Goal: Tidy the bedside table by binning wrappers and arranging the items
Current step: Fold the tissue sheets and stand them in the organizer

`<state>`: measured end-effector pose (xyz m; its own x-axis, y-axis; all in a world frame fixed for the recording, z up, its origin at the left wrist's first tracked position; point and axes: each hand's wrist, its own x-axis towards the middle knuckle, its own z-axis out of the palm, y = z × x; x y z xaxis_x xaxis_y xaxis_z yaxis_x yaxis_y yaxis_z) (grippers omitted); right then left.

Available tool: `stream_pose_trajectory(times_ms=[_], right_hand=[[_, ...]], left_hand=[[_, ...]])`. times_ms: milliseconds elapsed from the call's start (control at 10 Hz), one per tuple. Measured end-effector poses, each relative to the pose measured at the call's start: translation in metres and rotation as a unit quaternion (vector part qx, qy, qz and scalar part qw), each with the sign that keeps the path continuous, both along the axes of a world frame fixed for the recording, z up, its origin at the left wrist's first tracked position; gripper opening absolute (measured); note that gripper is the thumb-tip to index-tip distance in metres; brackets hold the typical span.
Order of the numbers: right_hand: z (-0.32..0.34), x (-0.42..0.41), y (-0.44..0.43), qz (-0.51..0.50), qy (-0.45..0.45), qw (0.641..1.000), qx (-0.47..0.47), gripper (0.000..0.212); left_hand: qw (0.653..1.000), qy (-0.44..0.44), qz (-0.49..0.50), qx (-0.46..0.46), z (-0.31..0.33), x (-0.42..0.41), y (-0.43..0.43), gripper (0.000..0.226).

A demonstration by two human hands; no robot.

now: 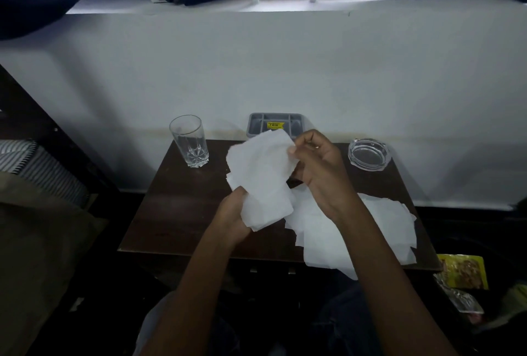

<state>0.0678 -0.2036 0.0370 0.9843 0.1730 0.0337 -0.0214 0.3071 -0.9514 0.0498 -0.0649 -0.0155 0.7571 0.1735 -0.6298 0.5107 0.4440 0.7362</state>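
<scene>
Above the dark wooden bedside table (176,213) I hold a stack of white paper napkins (262,176). My left hand (233,213) grips the stack's lower edge from underneath. My right hand (316,161) pinches its upper right corner between thumb and fingers. More white napkins (328,230) lie spread loosely over the table's right front part, some hanging past the front edge.
An empty drinking glass (188,141) stands at the table's back left. A grey compartment tray (275,124) with a yellow sticker leans at the back wall, a glass ashtray (369,153) sits back right. A yellow wrapper (463,271) and a clear wrapper (459,297) lie low on the right. A bed is at left.
</scene>
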Motion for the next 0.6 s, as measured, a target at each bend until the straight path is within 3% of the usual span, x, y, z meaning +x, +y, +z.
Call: stream_pose_trajectory(times_ms=[100,200,300,400,500,600], right_hand=[[-0.017,0.002,0.008,-0.077,0.039,0.996,-0.029,0.019],[-0.036,-0.001,0.016,-0.168,0.064,0.974,-0.138,0.018],[-0.046,-0.003,0.021,-0.193,0.061,0.965,-0.168,0.014],[-0.051,0.000,0.022,-0.227,0.066,0.954,-0.185,0.019],[-0.054,0.001,0.023,-0.261,0.088,0.944,-0.184,0.018],[-0.055,0.001,0.026,-0.276,0.114,0.940,-0.163,0.018]], left_hand=[[0.999,0.000,-0.011,-0.041,0.007,-0.003,-0.006,0.022],[0.996,-0.019,0.009,-0.083,0.003,0.002,-0.005,0.027],[0.993,-0.027,0.015,-0.116,0.004,0.001,-0.004,0.032],[0.988,-0.025,0.025,-0.152,0.004,-0.001,-0.004,0.046],[0.991,-0.049,0.041,-0.117,0.015,-0.006,-0.011,0.048],[0.986,-0.054,0.040,-0.152,0.013,-0.005,-0.012,0.048]])
